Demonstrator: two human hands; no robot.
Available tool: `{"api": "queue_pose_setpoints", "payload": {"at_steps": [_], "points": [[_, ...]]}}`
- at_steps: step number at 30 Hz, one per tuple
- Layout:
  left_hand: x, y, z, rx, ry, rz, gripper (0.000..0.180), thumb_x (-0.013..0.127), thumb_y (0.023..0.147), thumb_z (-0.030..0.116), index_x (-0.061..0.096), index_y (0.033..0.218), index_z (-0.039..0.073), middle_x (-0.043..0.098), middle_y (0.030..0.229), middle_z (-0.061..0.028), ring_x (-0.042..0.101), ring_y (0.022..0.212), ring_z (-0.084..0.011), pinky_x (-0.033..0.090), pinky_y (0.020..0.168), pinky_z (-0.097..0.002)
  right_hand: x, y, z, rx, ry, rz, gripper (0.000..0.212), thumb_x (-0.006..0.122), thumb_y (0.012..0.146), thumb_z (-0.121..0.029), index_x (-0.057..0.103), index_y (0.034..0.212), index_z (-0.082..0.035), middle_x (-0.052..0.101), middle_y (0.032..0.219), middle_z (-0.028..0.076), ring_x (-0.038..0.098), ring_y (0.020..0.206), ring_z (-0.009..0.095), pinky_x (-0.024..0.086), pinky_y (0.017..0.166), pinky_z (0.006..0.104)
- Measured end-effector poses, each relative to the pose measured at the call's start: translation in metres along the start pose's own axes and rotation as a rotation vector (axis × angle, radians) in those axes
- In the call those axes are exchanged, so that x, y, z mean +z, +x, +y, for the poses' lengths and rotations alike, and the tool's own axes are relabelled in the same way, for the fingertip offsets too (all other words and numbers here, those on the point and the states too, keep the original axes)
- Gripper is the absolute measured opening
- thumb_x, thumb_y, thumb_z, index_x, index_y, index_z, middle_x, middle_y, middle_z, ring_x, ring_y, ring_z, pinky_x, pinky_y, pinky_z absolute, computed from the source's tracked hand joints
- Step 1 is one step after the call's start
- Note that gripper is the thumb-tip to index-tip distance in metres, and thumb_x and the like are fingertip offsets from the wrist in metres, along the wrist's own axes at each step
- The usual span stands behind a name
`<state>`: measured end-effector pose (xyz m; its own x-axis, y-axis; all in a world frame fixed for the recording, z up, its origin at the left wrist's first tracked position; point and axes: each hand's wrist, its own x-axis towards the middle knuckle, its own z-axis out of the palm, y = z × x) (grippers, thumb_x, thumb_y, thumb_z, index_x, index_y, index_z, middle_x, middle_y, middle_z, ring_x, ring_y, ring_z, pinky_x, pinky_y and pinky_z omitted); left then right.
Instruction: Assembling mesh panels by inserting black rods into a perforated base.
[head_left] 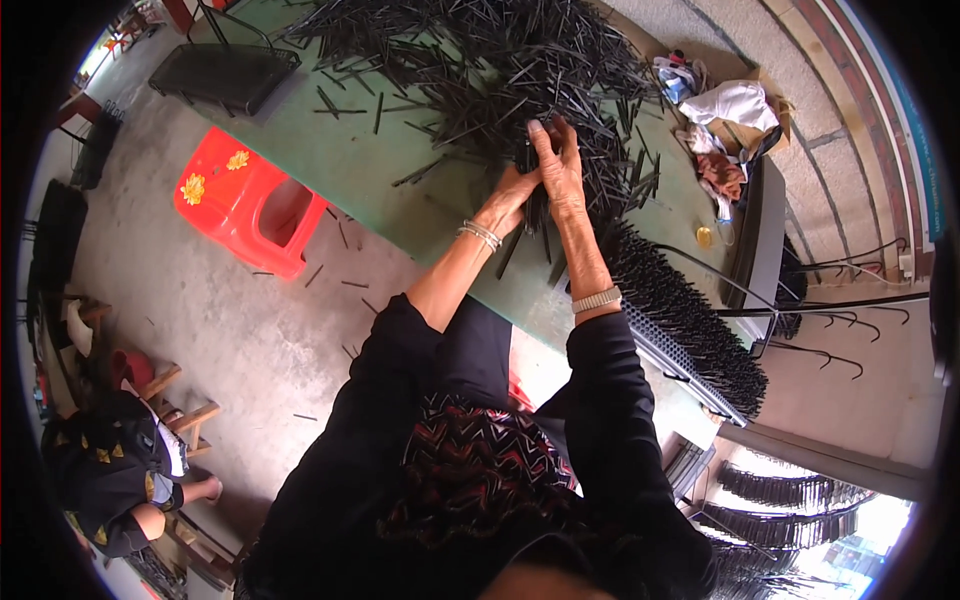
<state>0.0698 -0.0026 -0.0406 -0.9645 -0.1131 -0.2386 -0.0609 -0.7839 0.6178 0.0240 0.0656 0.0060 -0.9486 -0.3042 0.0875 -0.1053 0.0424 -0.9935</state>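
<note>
A large heap of thin black strips (480, 60) is spread over the far part of a green table (375, 200). At the heap's near edge my two hands meet around a small bundle of black strips (537, 212), whose ends stick out below them. My left hand (512, 195) is closed on the bundle from the left, its fingertips mostly hidden behind the right hand. With thumb and fingers pointing away from me, my right hand (560, 168) grips the same bundle. Right of my right wrist stands a long rack of upright black pieces (685, 305).
A red plastic stool (235, 205) stands left of the table, with strips scattered on the floor. A black wire-framed tray (225, 75) is at the far left. Bags and cloths (725, 110) lie at the far right, above metal hooks (850, 320). Another person (110, 465) sits at lower left.
</note>
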Motion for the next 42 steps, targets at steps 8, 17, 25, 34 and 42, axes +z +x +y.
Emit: {"api": "queue_pose_setpoints", "payload": {"at_steps": [8,17,25,34,42], "points": [[-0.030,-0.001,0.019,0.025,-0.179,-0.087,0.031,0.076,0.081,0.027,0.060,0.093,0.004,0.065,0.078,-0.0101,0.065,0.066,-0.0233,0.059,0.063,-0.0408,-0.021,-0.011,-0.009,-0.354,-0.610,0.330,0.032,0.053,0.094,-0.021,0.058,0.107,0.008,0.063,0.101,0.023,0.059,0.092,0.038,0.047,0.085,0.0401],[-0.066,-0.007,0.069,0.216,-0.071,0.011,0.019,0.071,0.084,0.014,0.063,0.097,0.002,0.062,0.080,-0.0082,0.062,0.072,-0.0193,0.059,0.072,-0.0392,0.003,-0.111,0.032,0.121,-1.193,-0.046,0.087,0.066,0.075,-0.063,0.048,0.116,0.011,0.048,0.116,0.031,0.062,0.096,0.044,0.052,0.079,0.0474],[-0.077,-0.031,0.083,0.185,-0.187,0.156,0.013,0.064,0.089,0.013,0.062,0.092,0.001,0.063,0.083,-0.0099,0.063,0.073,-0.0215,0.058,0.078,-0.0426,0.052,-0.103,0.064,-0.254,-1.223,0.009,0.048,0.070,0.080,-0.037,0.053,0.104,0.001,0.052,0.114,0.025,0.065,0.086,0.036,0.054,0.070,0.0427],[-0.086,-0.046,0.053,0.089,-0.263,0.229,0.015,0.067,0.085,0.012,0.061,0.090,0.000,0.063,0.077,-0.0114,0.066,0.073,-0.0274,0.059,0.071,-0.0447,0.020,-0.053,0.066,-0.128,-1.330,-0.012,0.030,0.065,0.076,-0.021,0.058,0.094,0.003,0.063,0.095,0.022,0.067,0.078,0.036,0.055,0.070,0.0431],[-0.035,-0.041,0.001,0.031,-0.177,0.133,0.027,0.070,0.086,0.019,0.064,0.105,0.001,0.068,0.097,-0.0095,0.066,0.084,-0.0196,0.055,0.077,-0.0346,-0.003,-0.053,0.024,-0.264,-0.759,0.041,0.017,0.064,0.081,-0.018,0.059,0.084,-0.002,0.064,0.089,0.021,0.063,0.080,0.041,0.051,0.069,0.0492]]}}
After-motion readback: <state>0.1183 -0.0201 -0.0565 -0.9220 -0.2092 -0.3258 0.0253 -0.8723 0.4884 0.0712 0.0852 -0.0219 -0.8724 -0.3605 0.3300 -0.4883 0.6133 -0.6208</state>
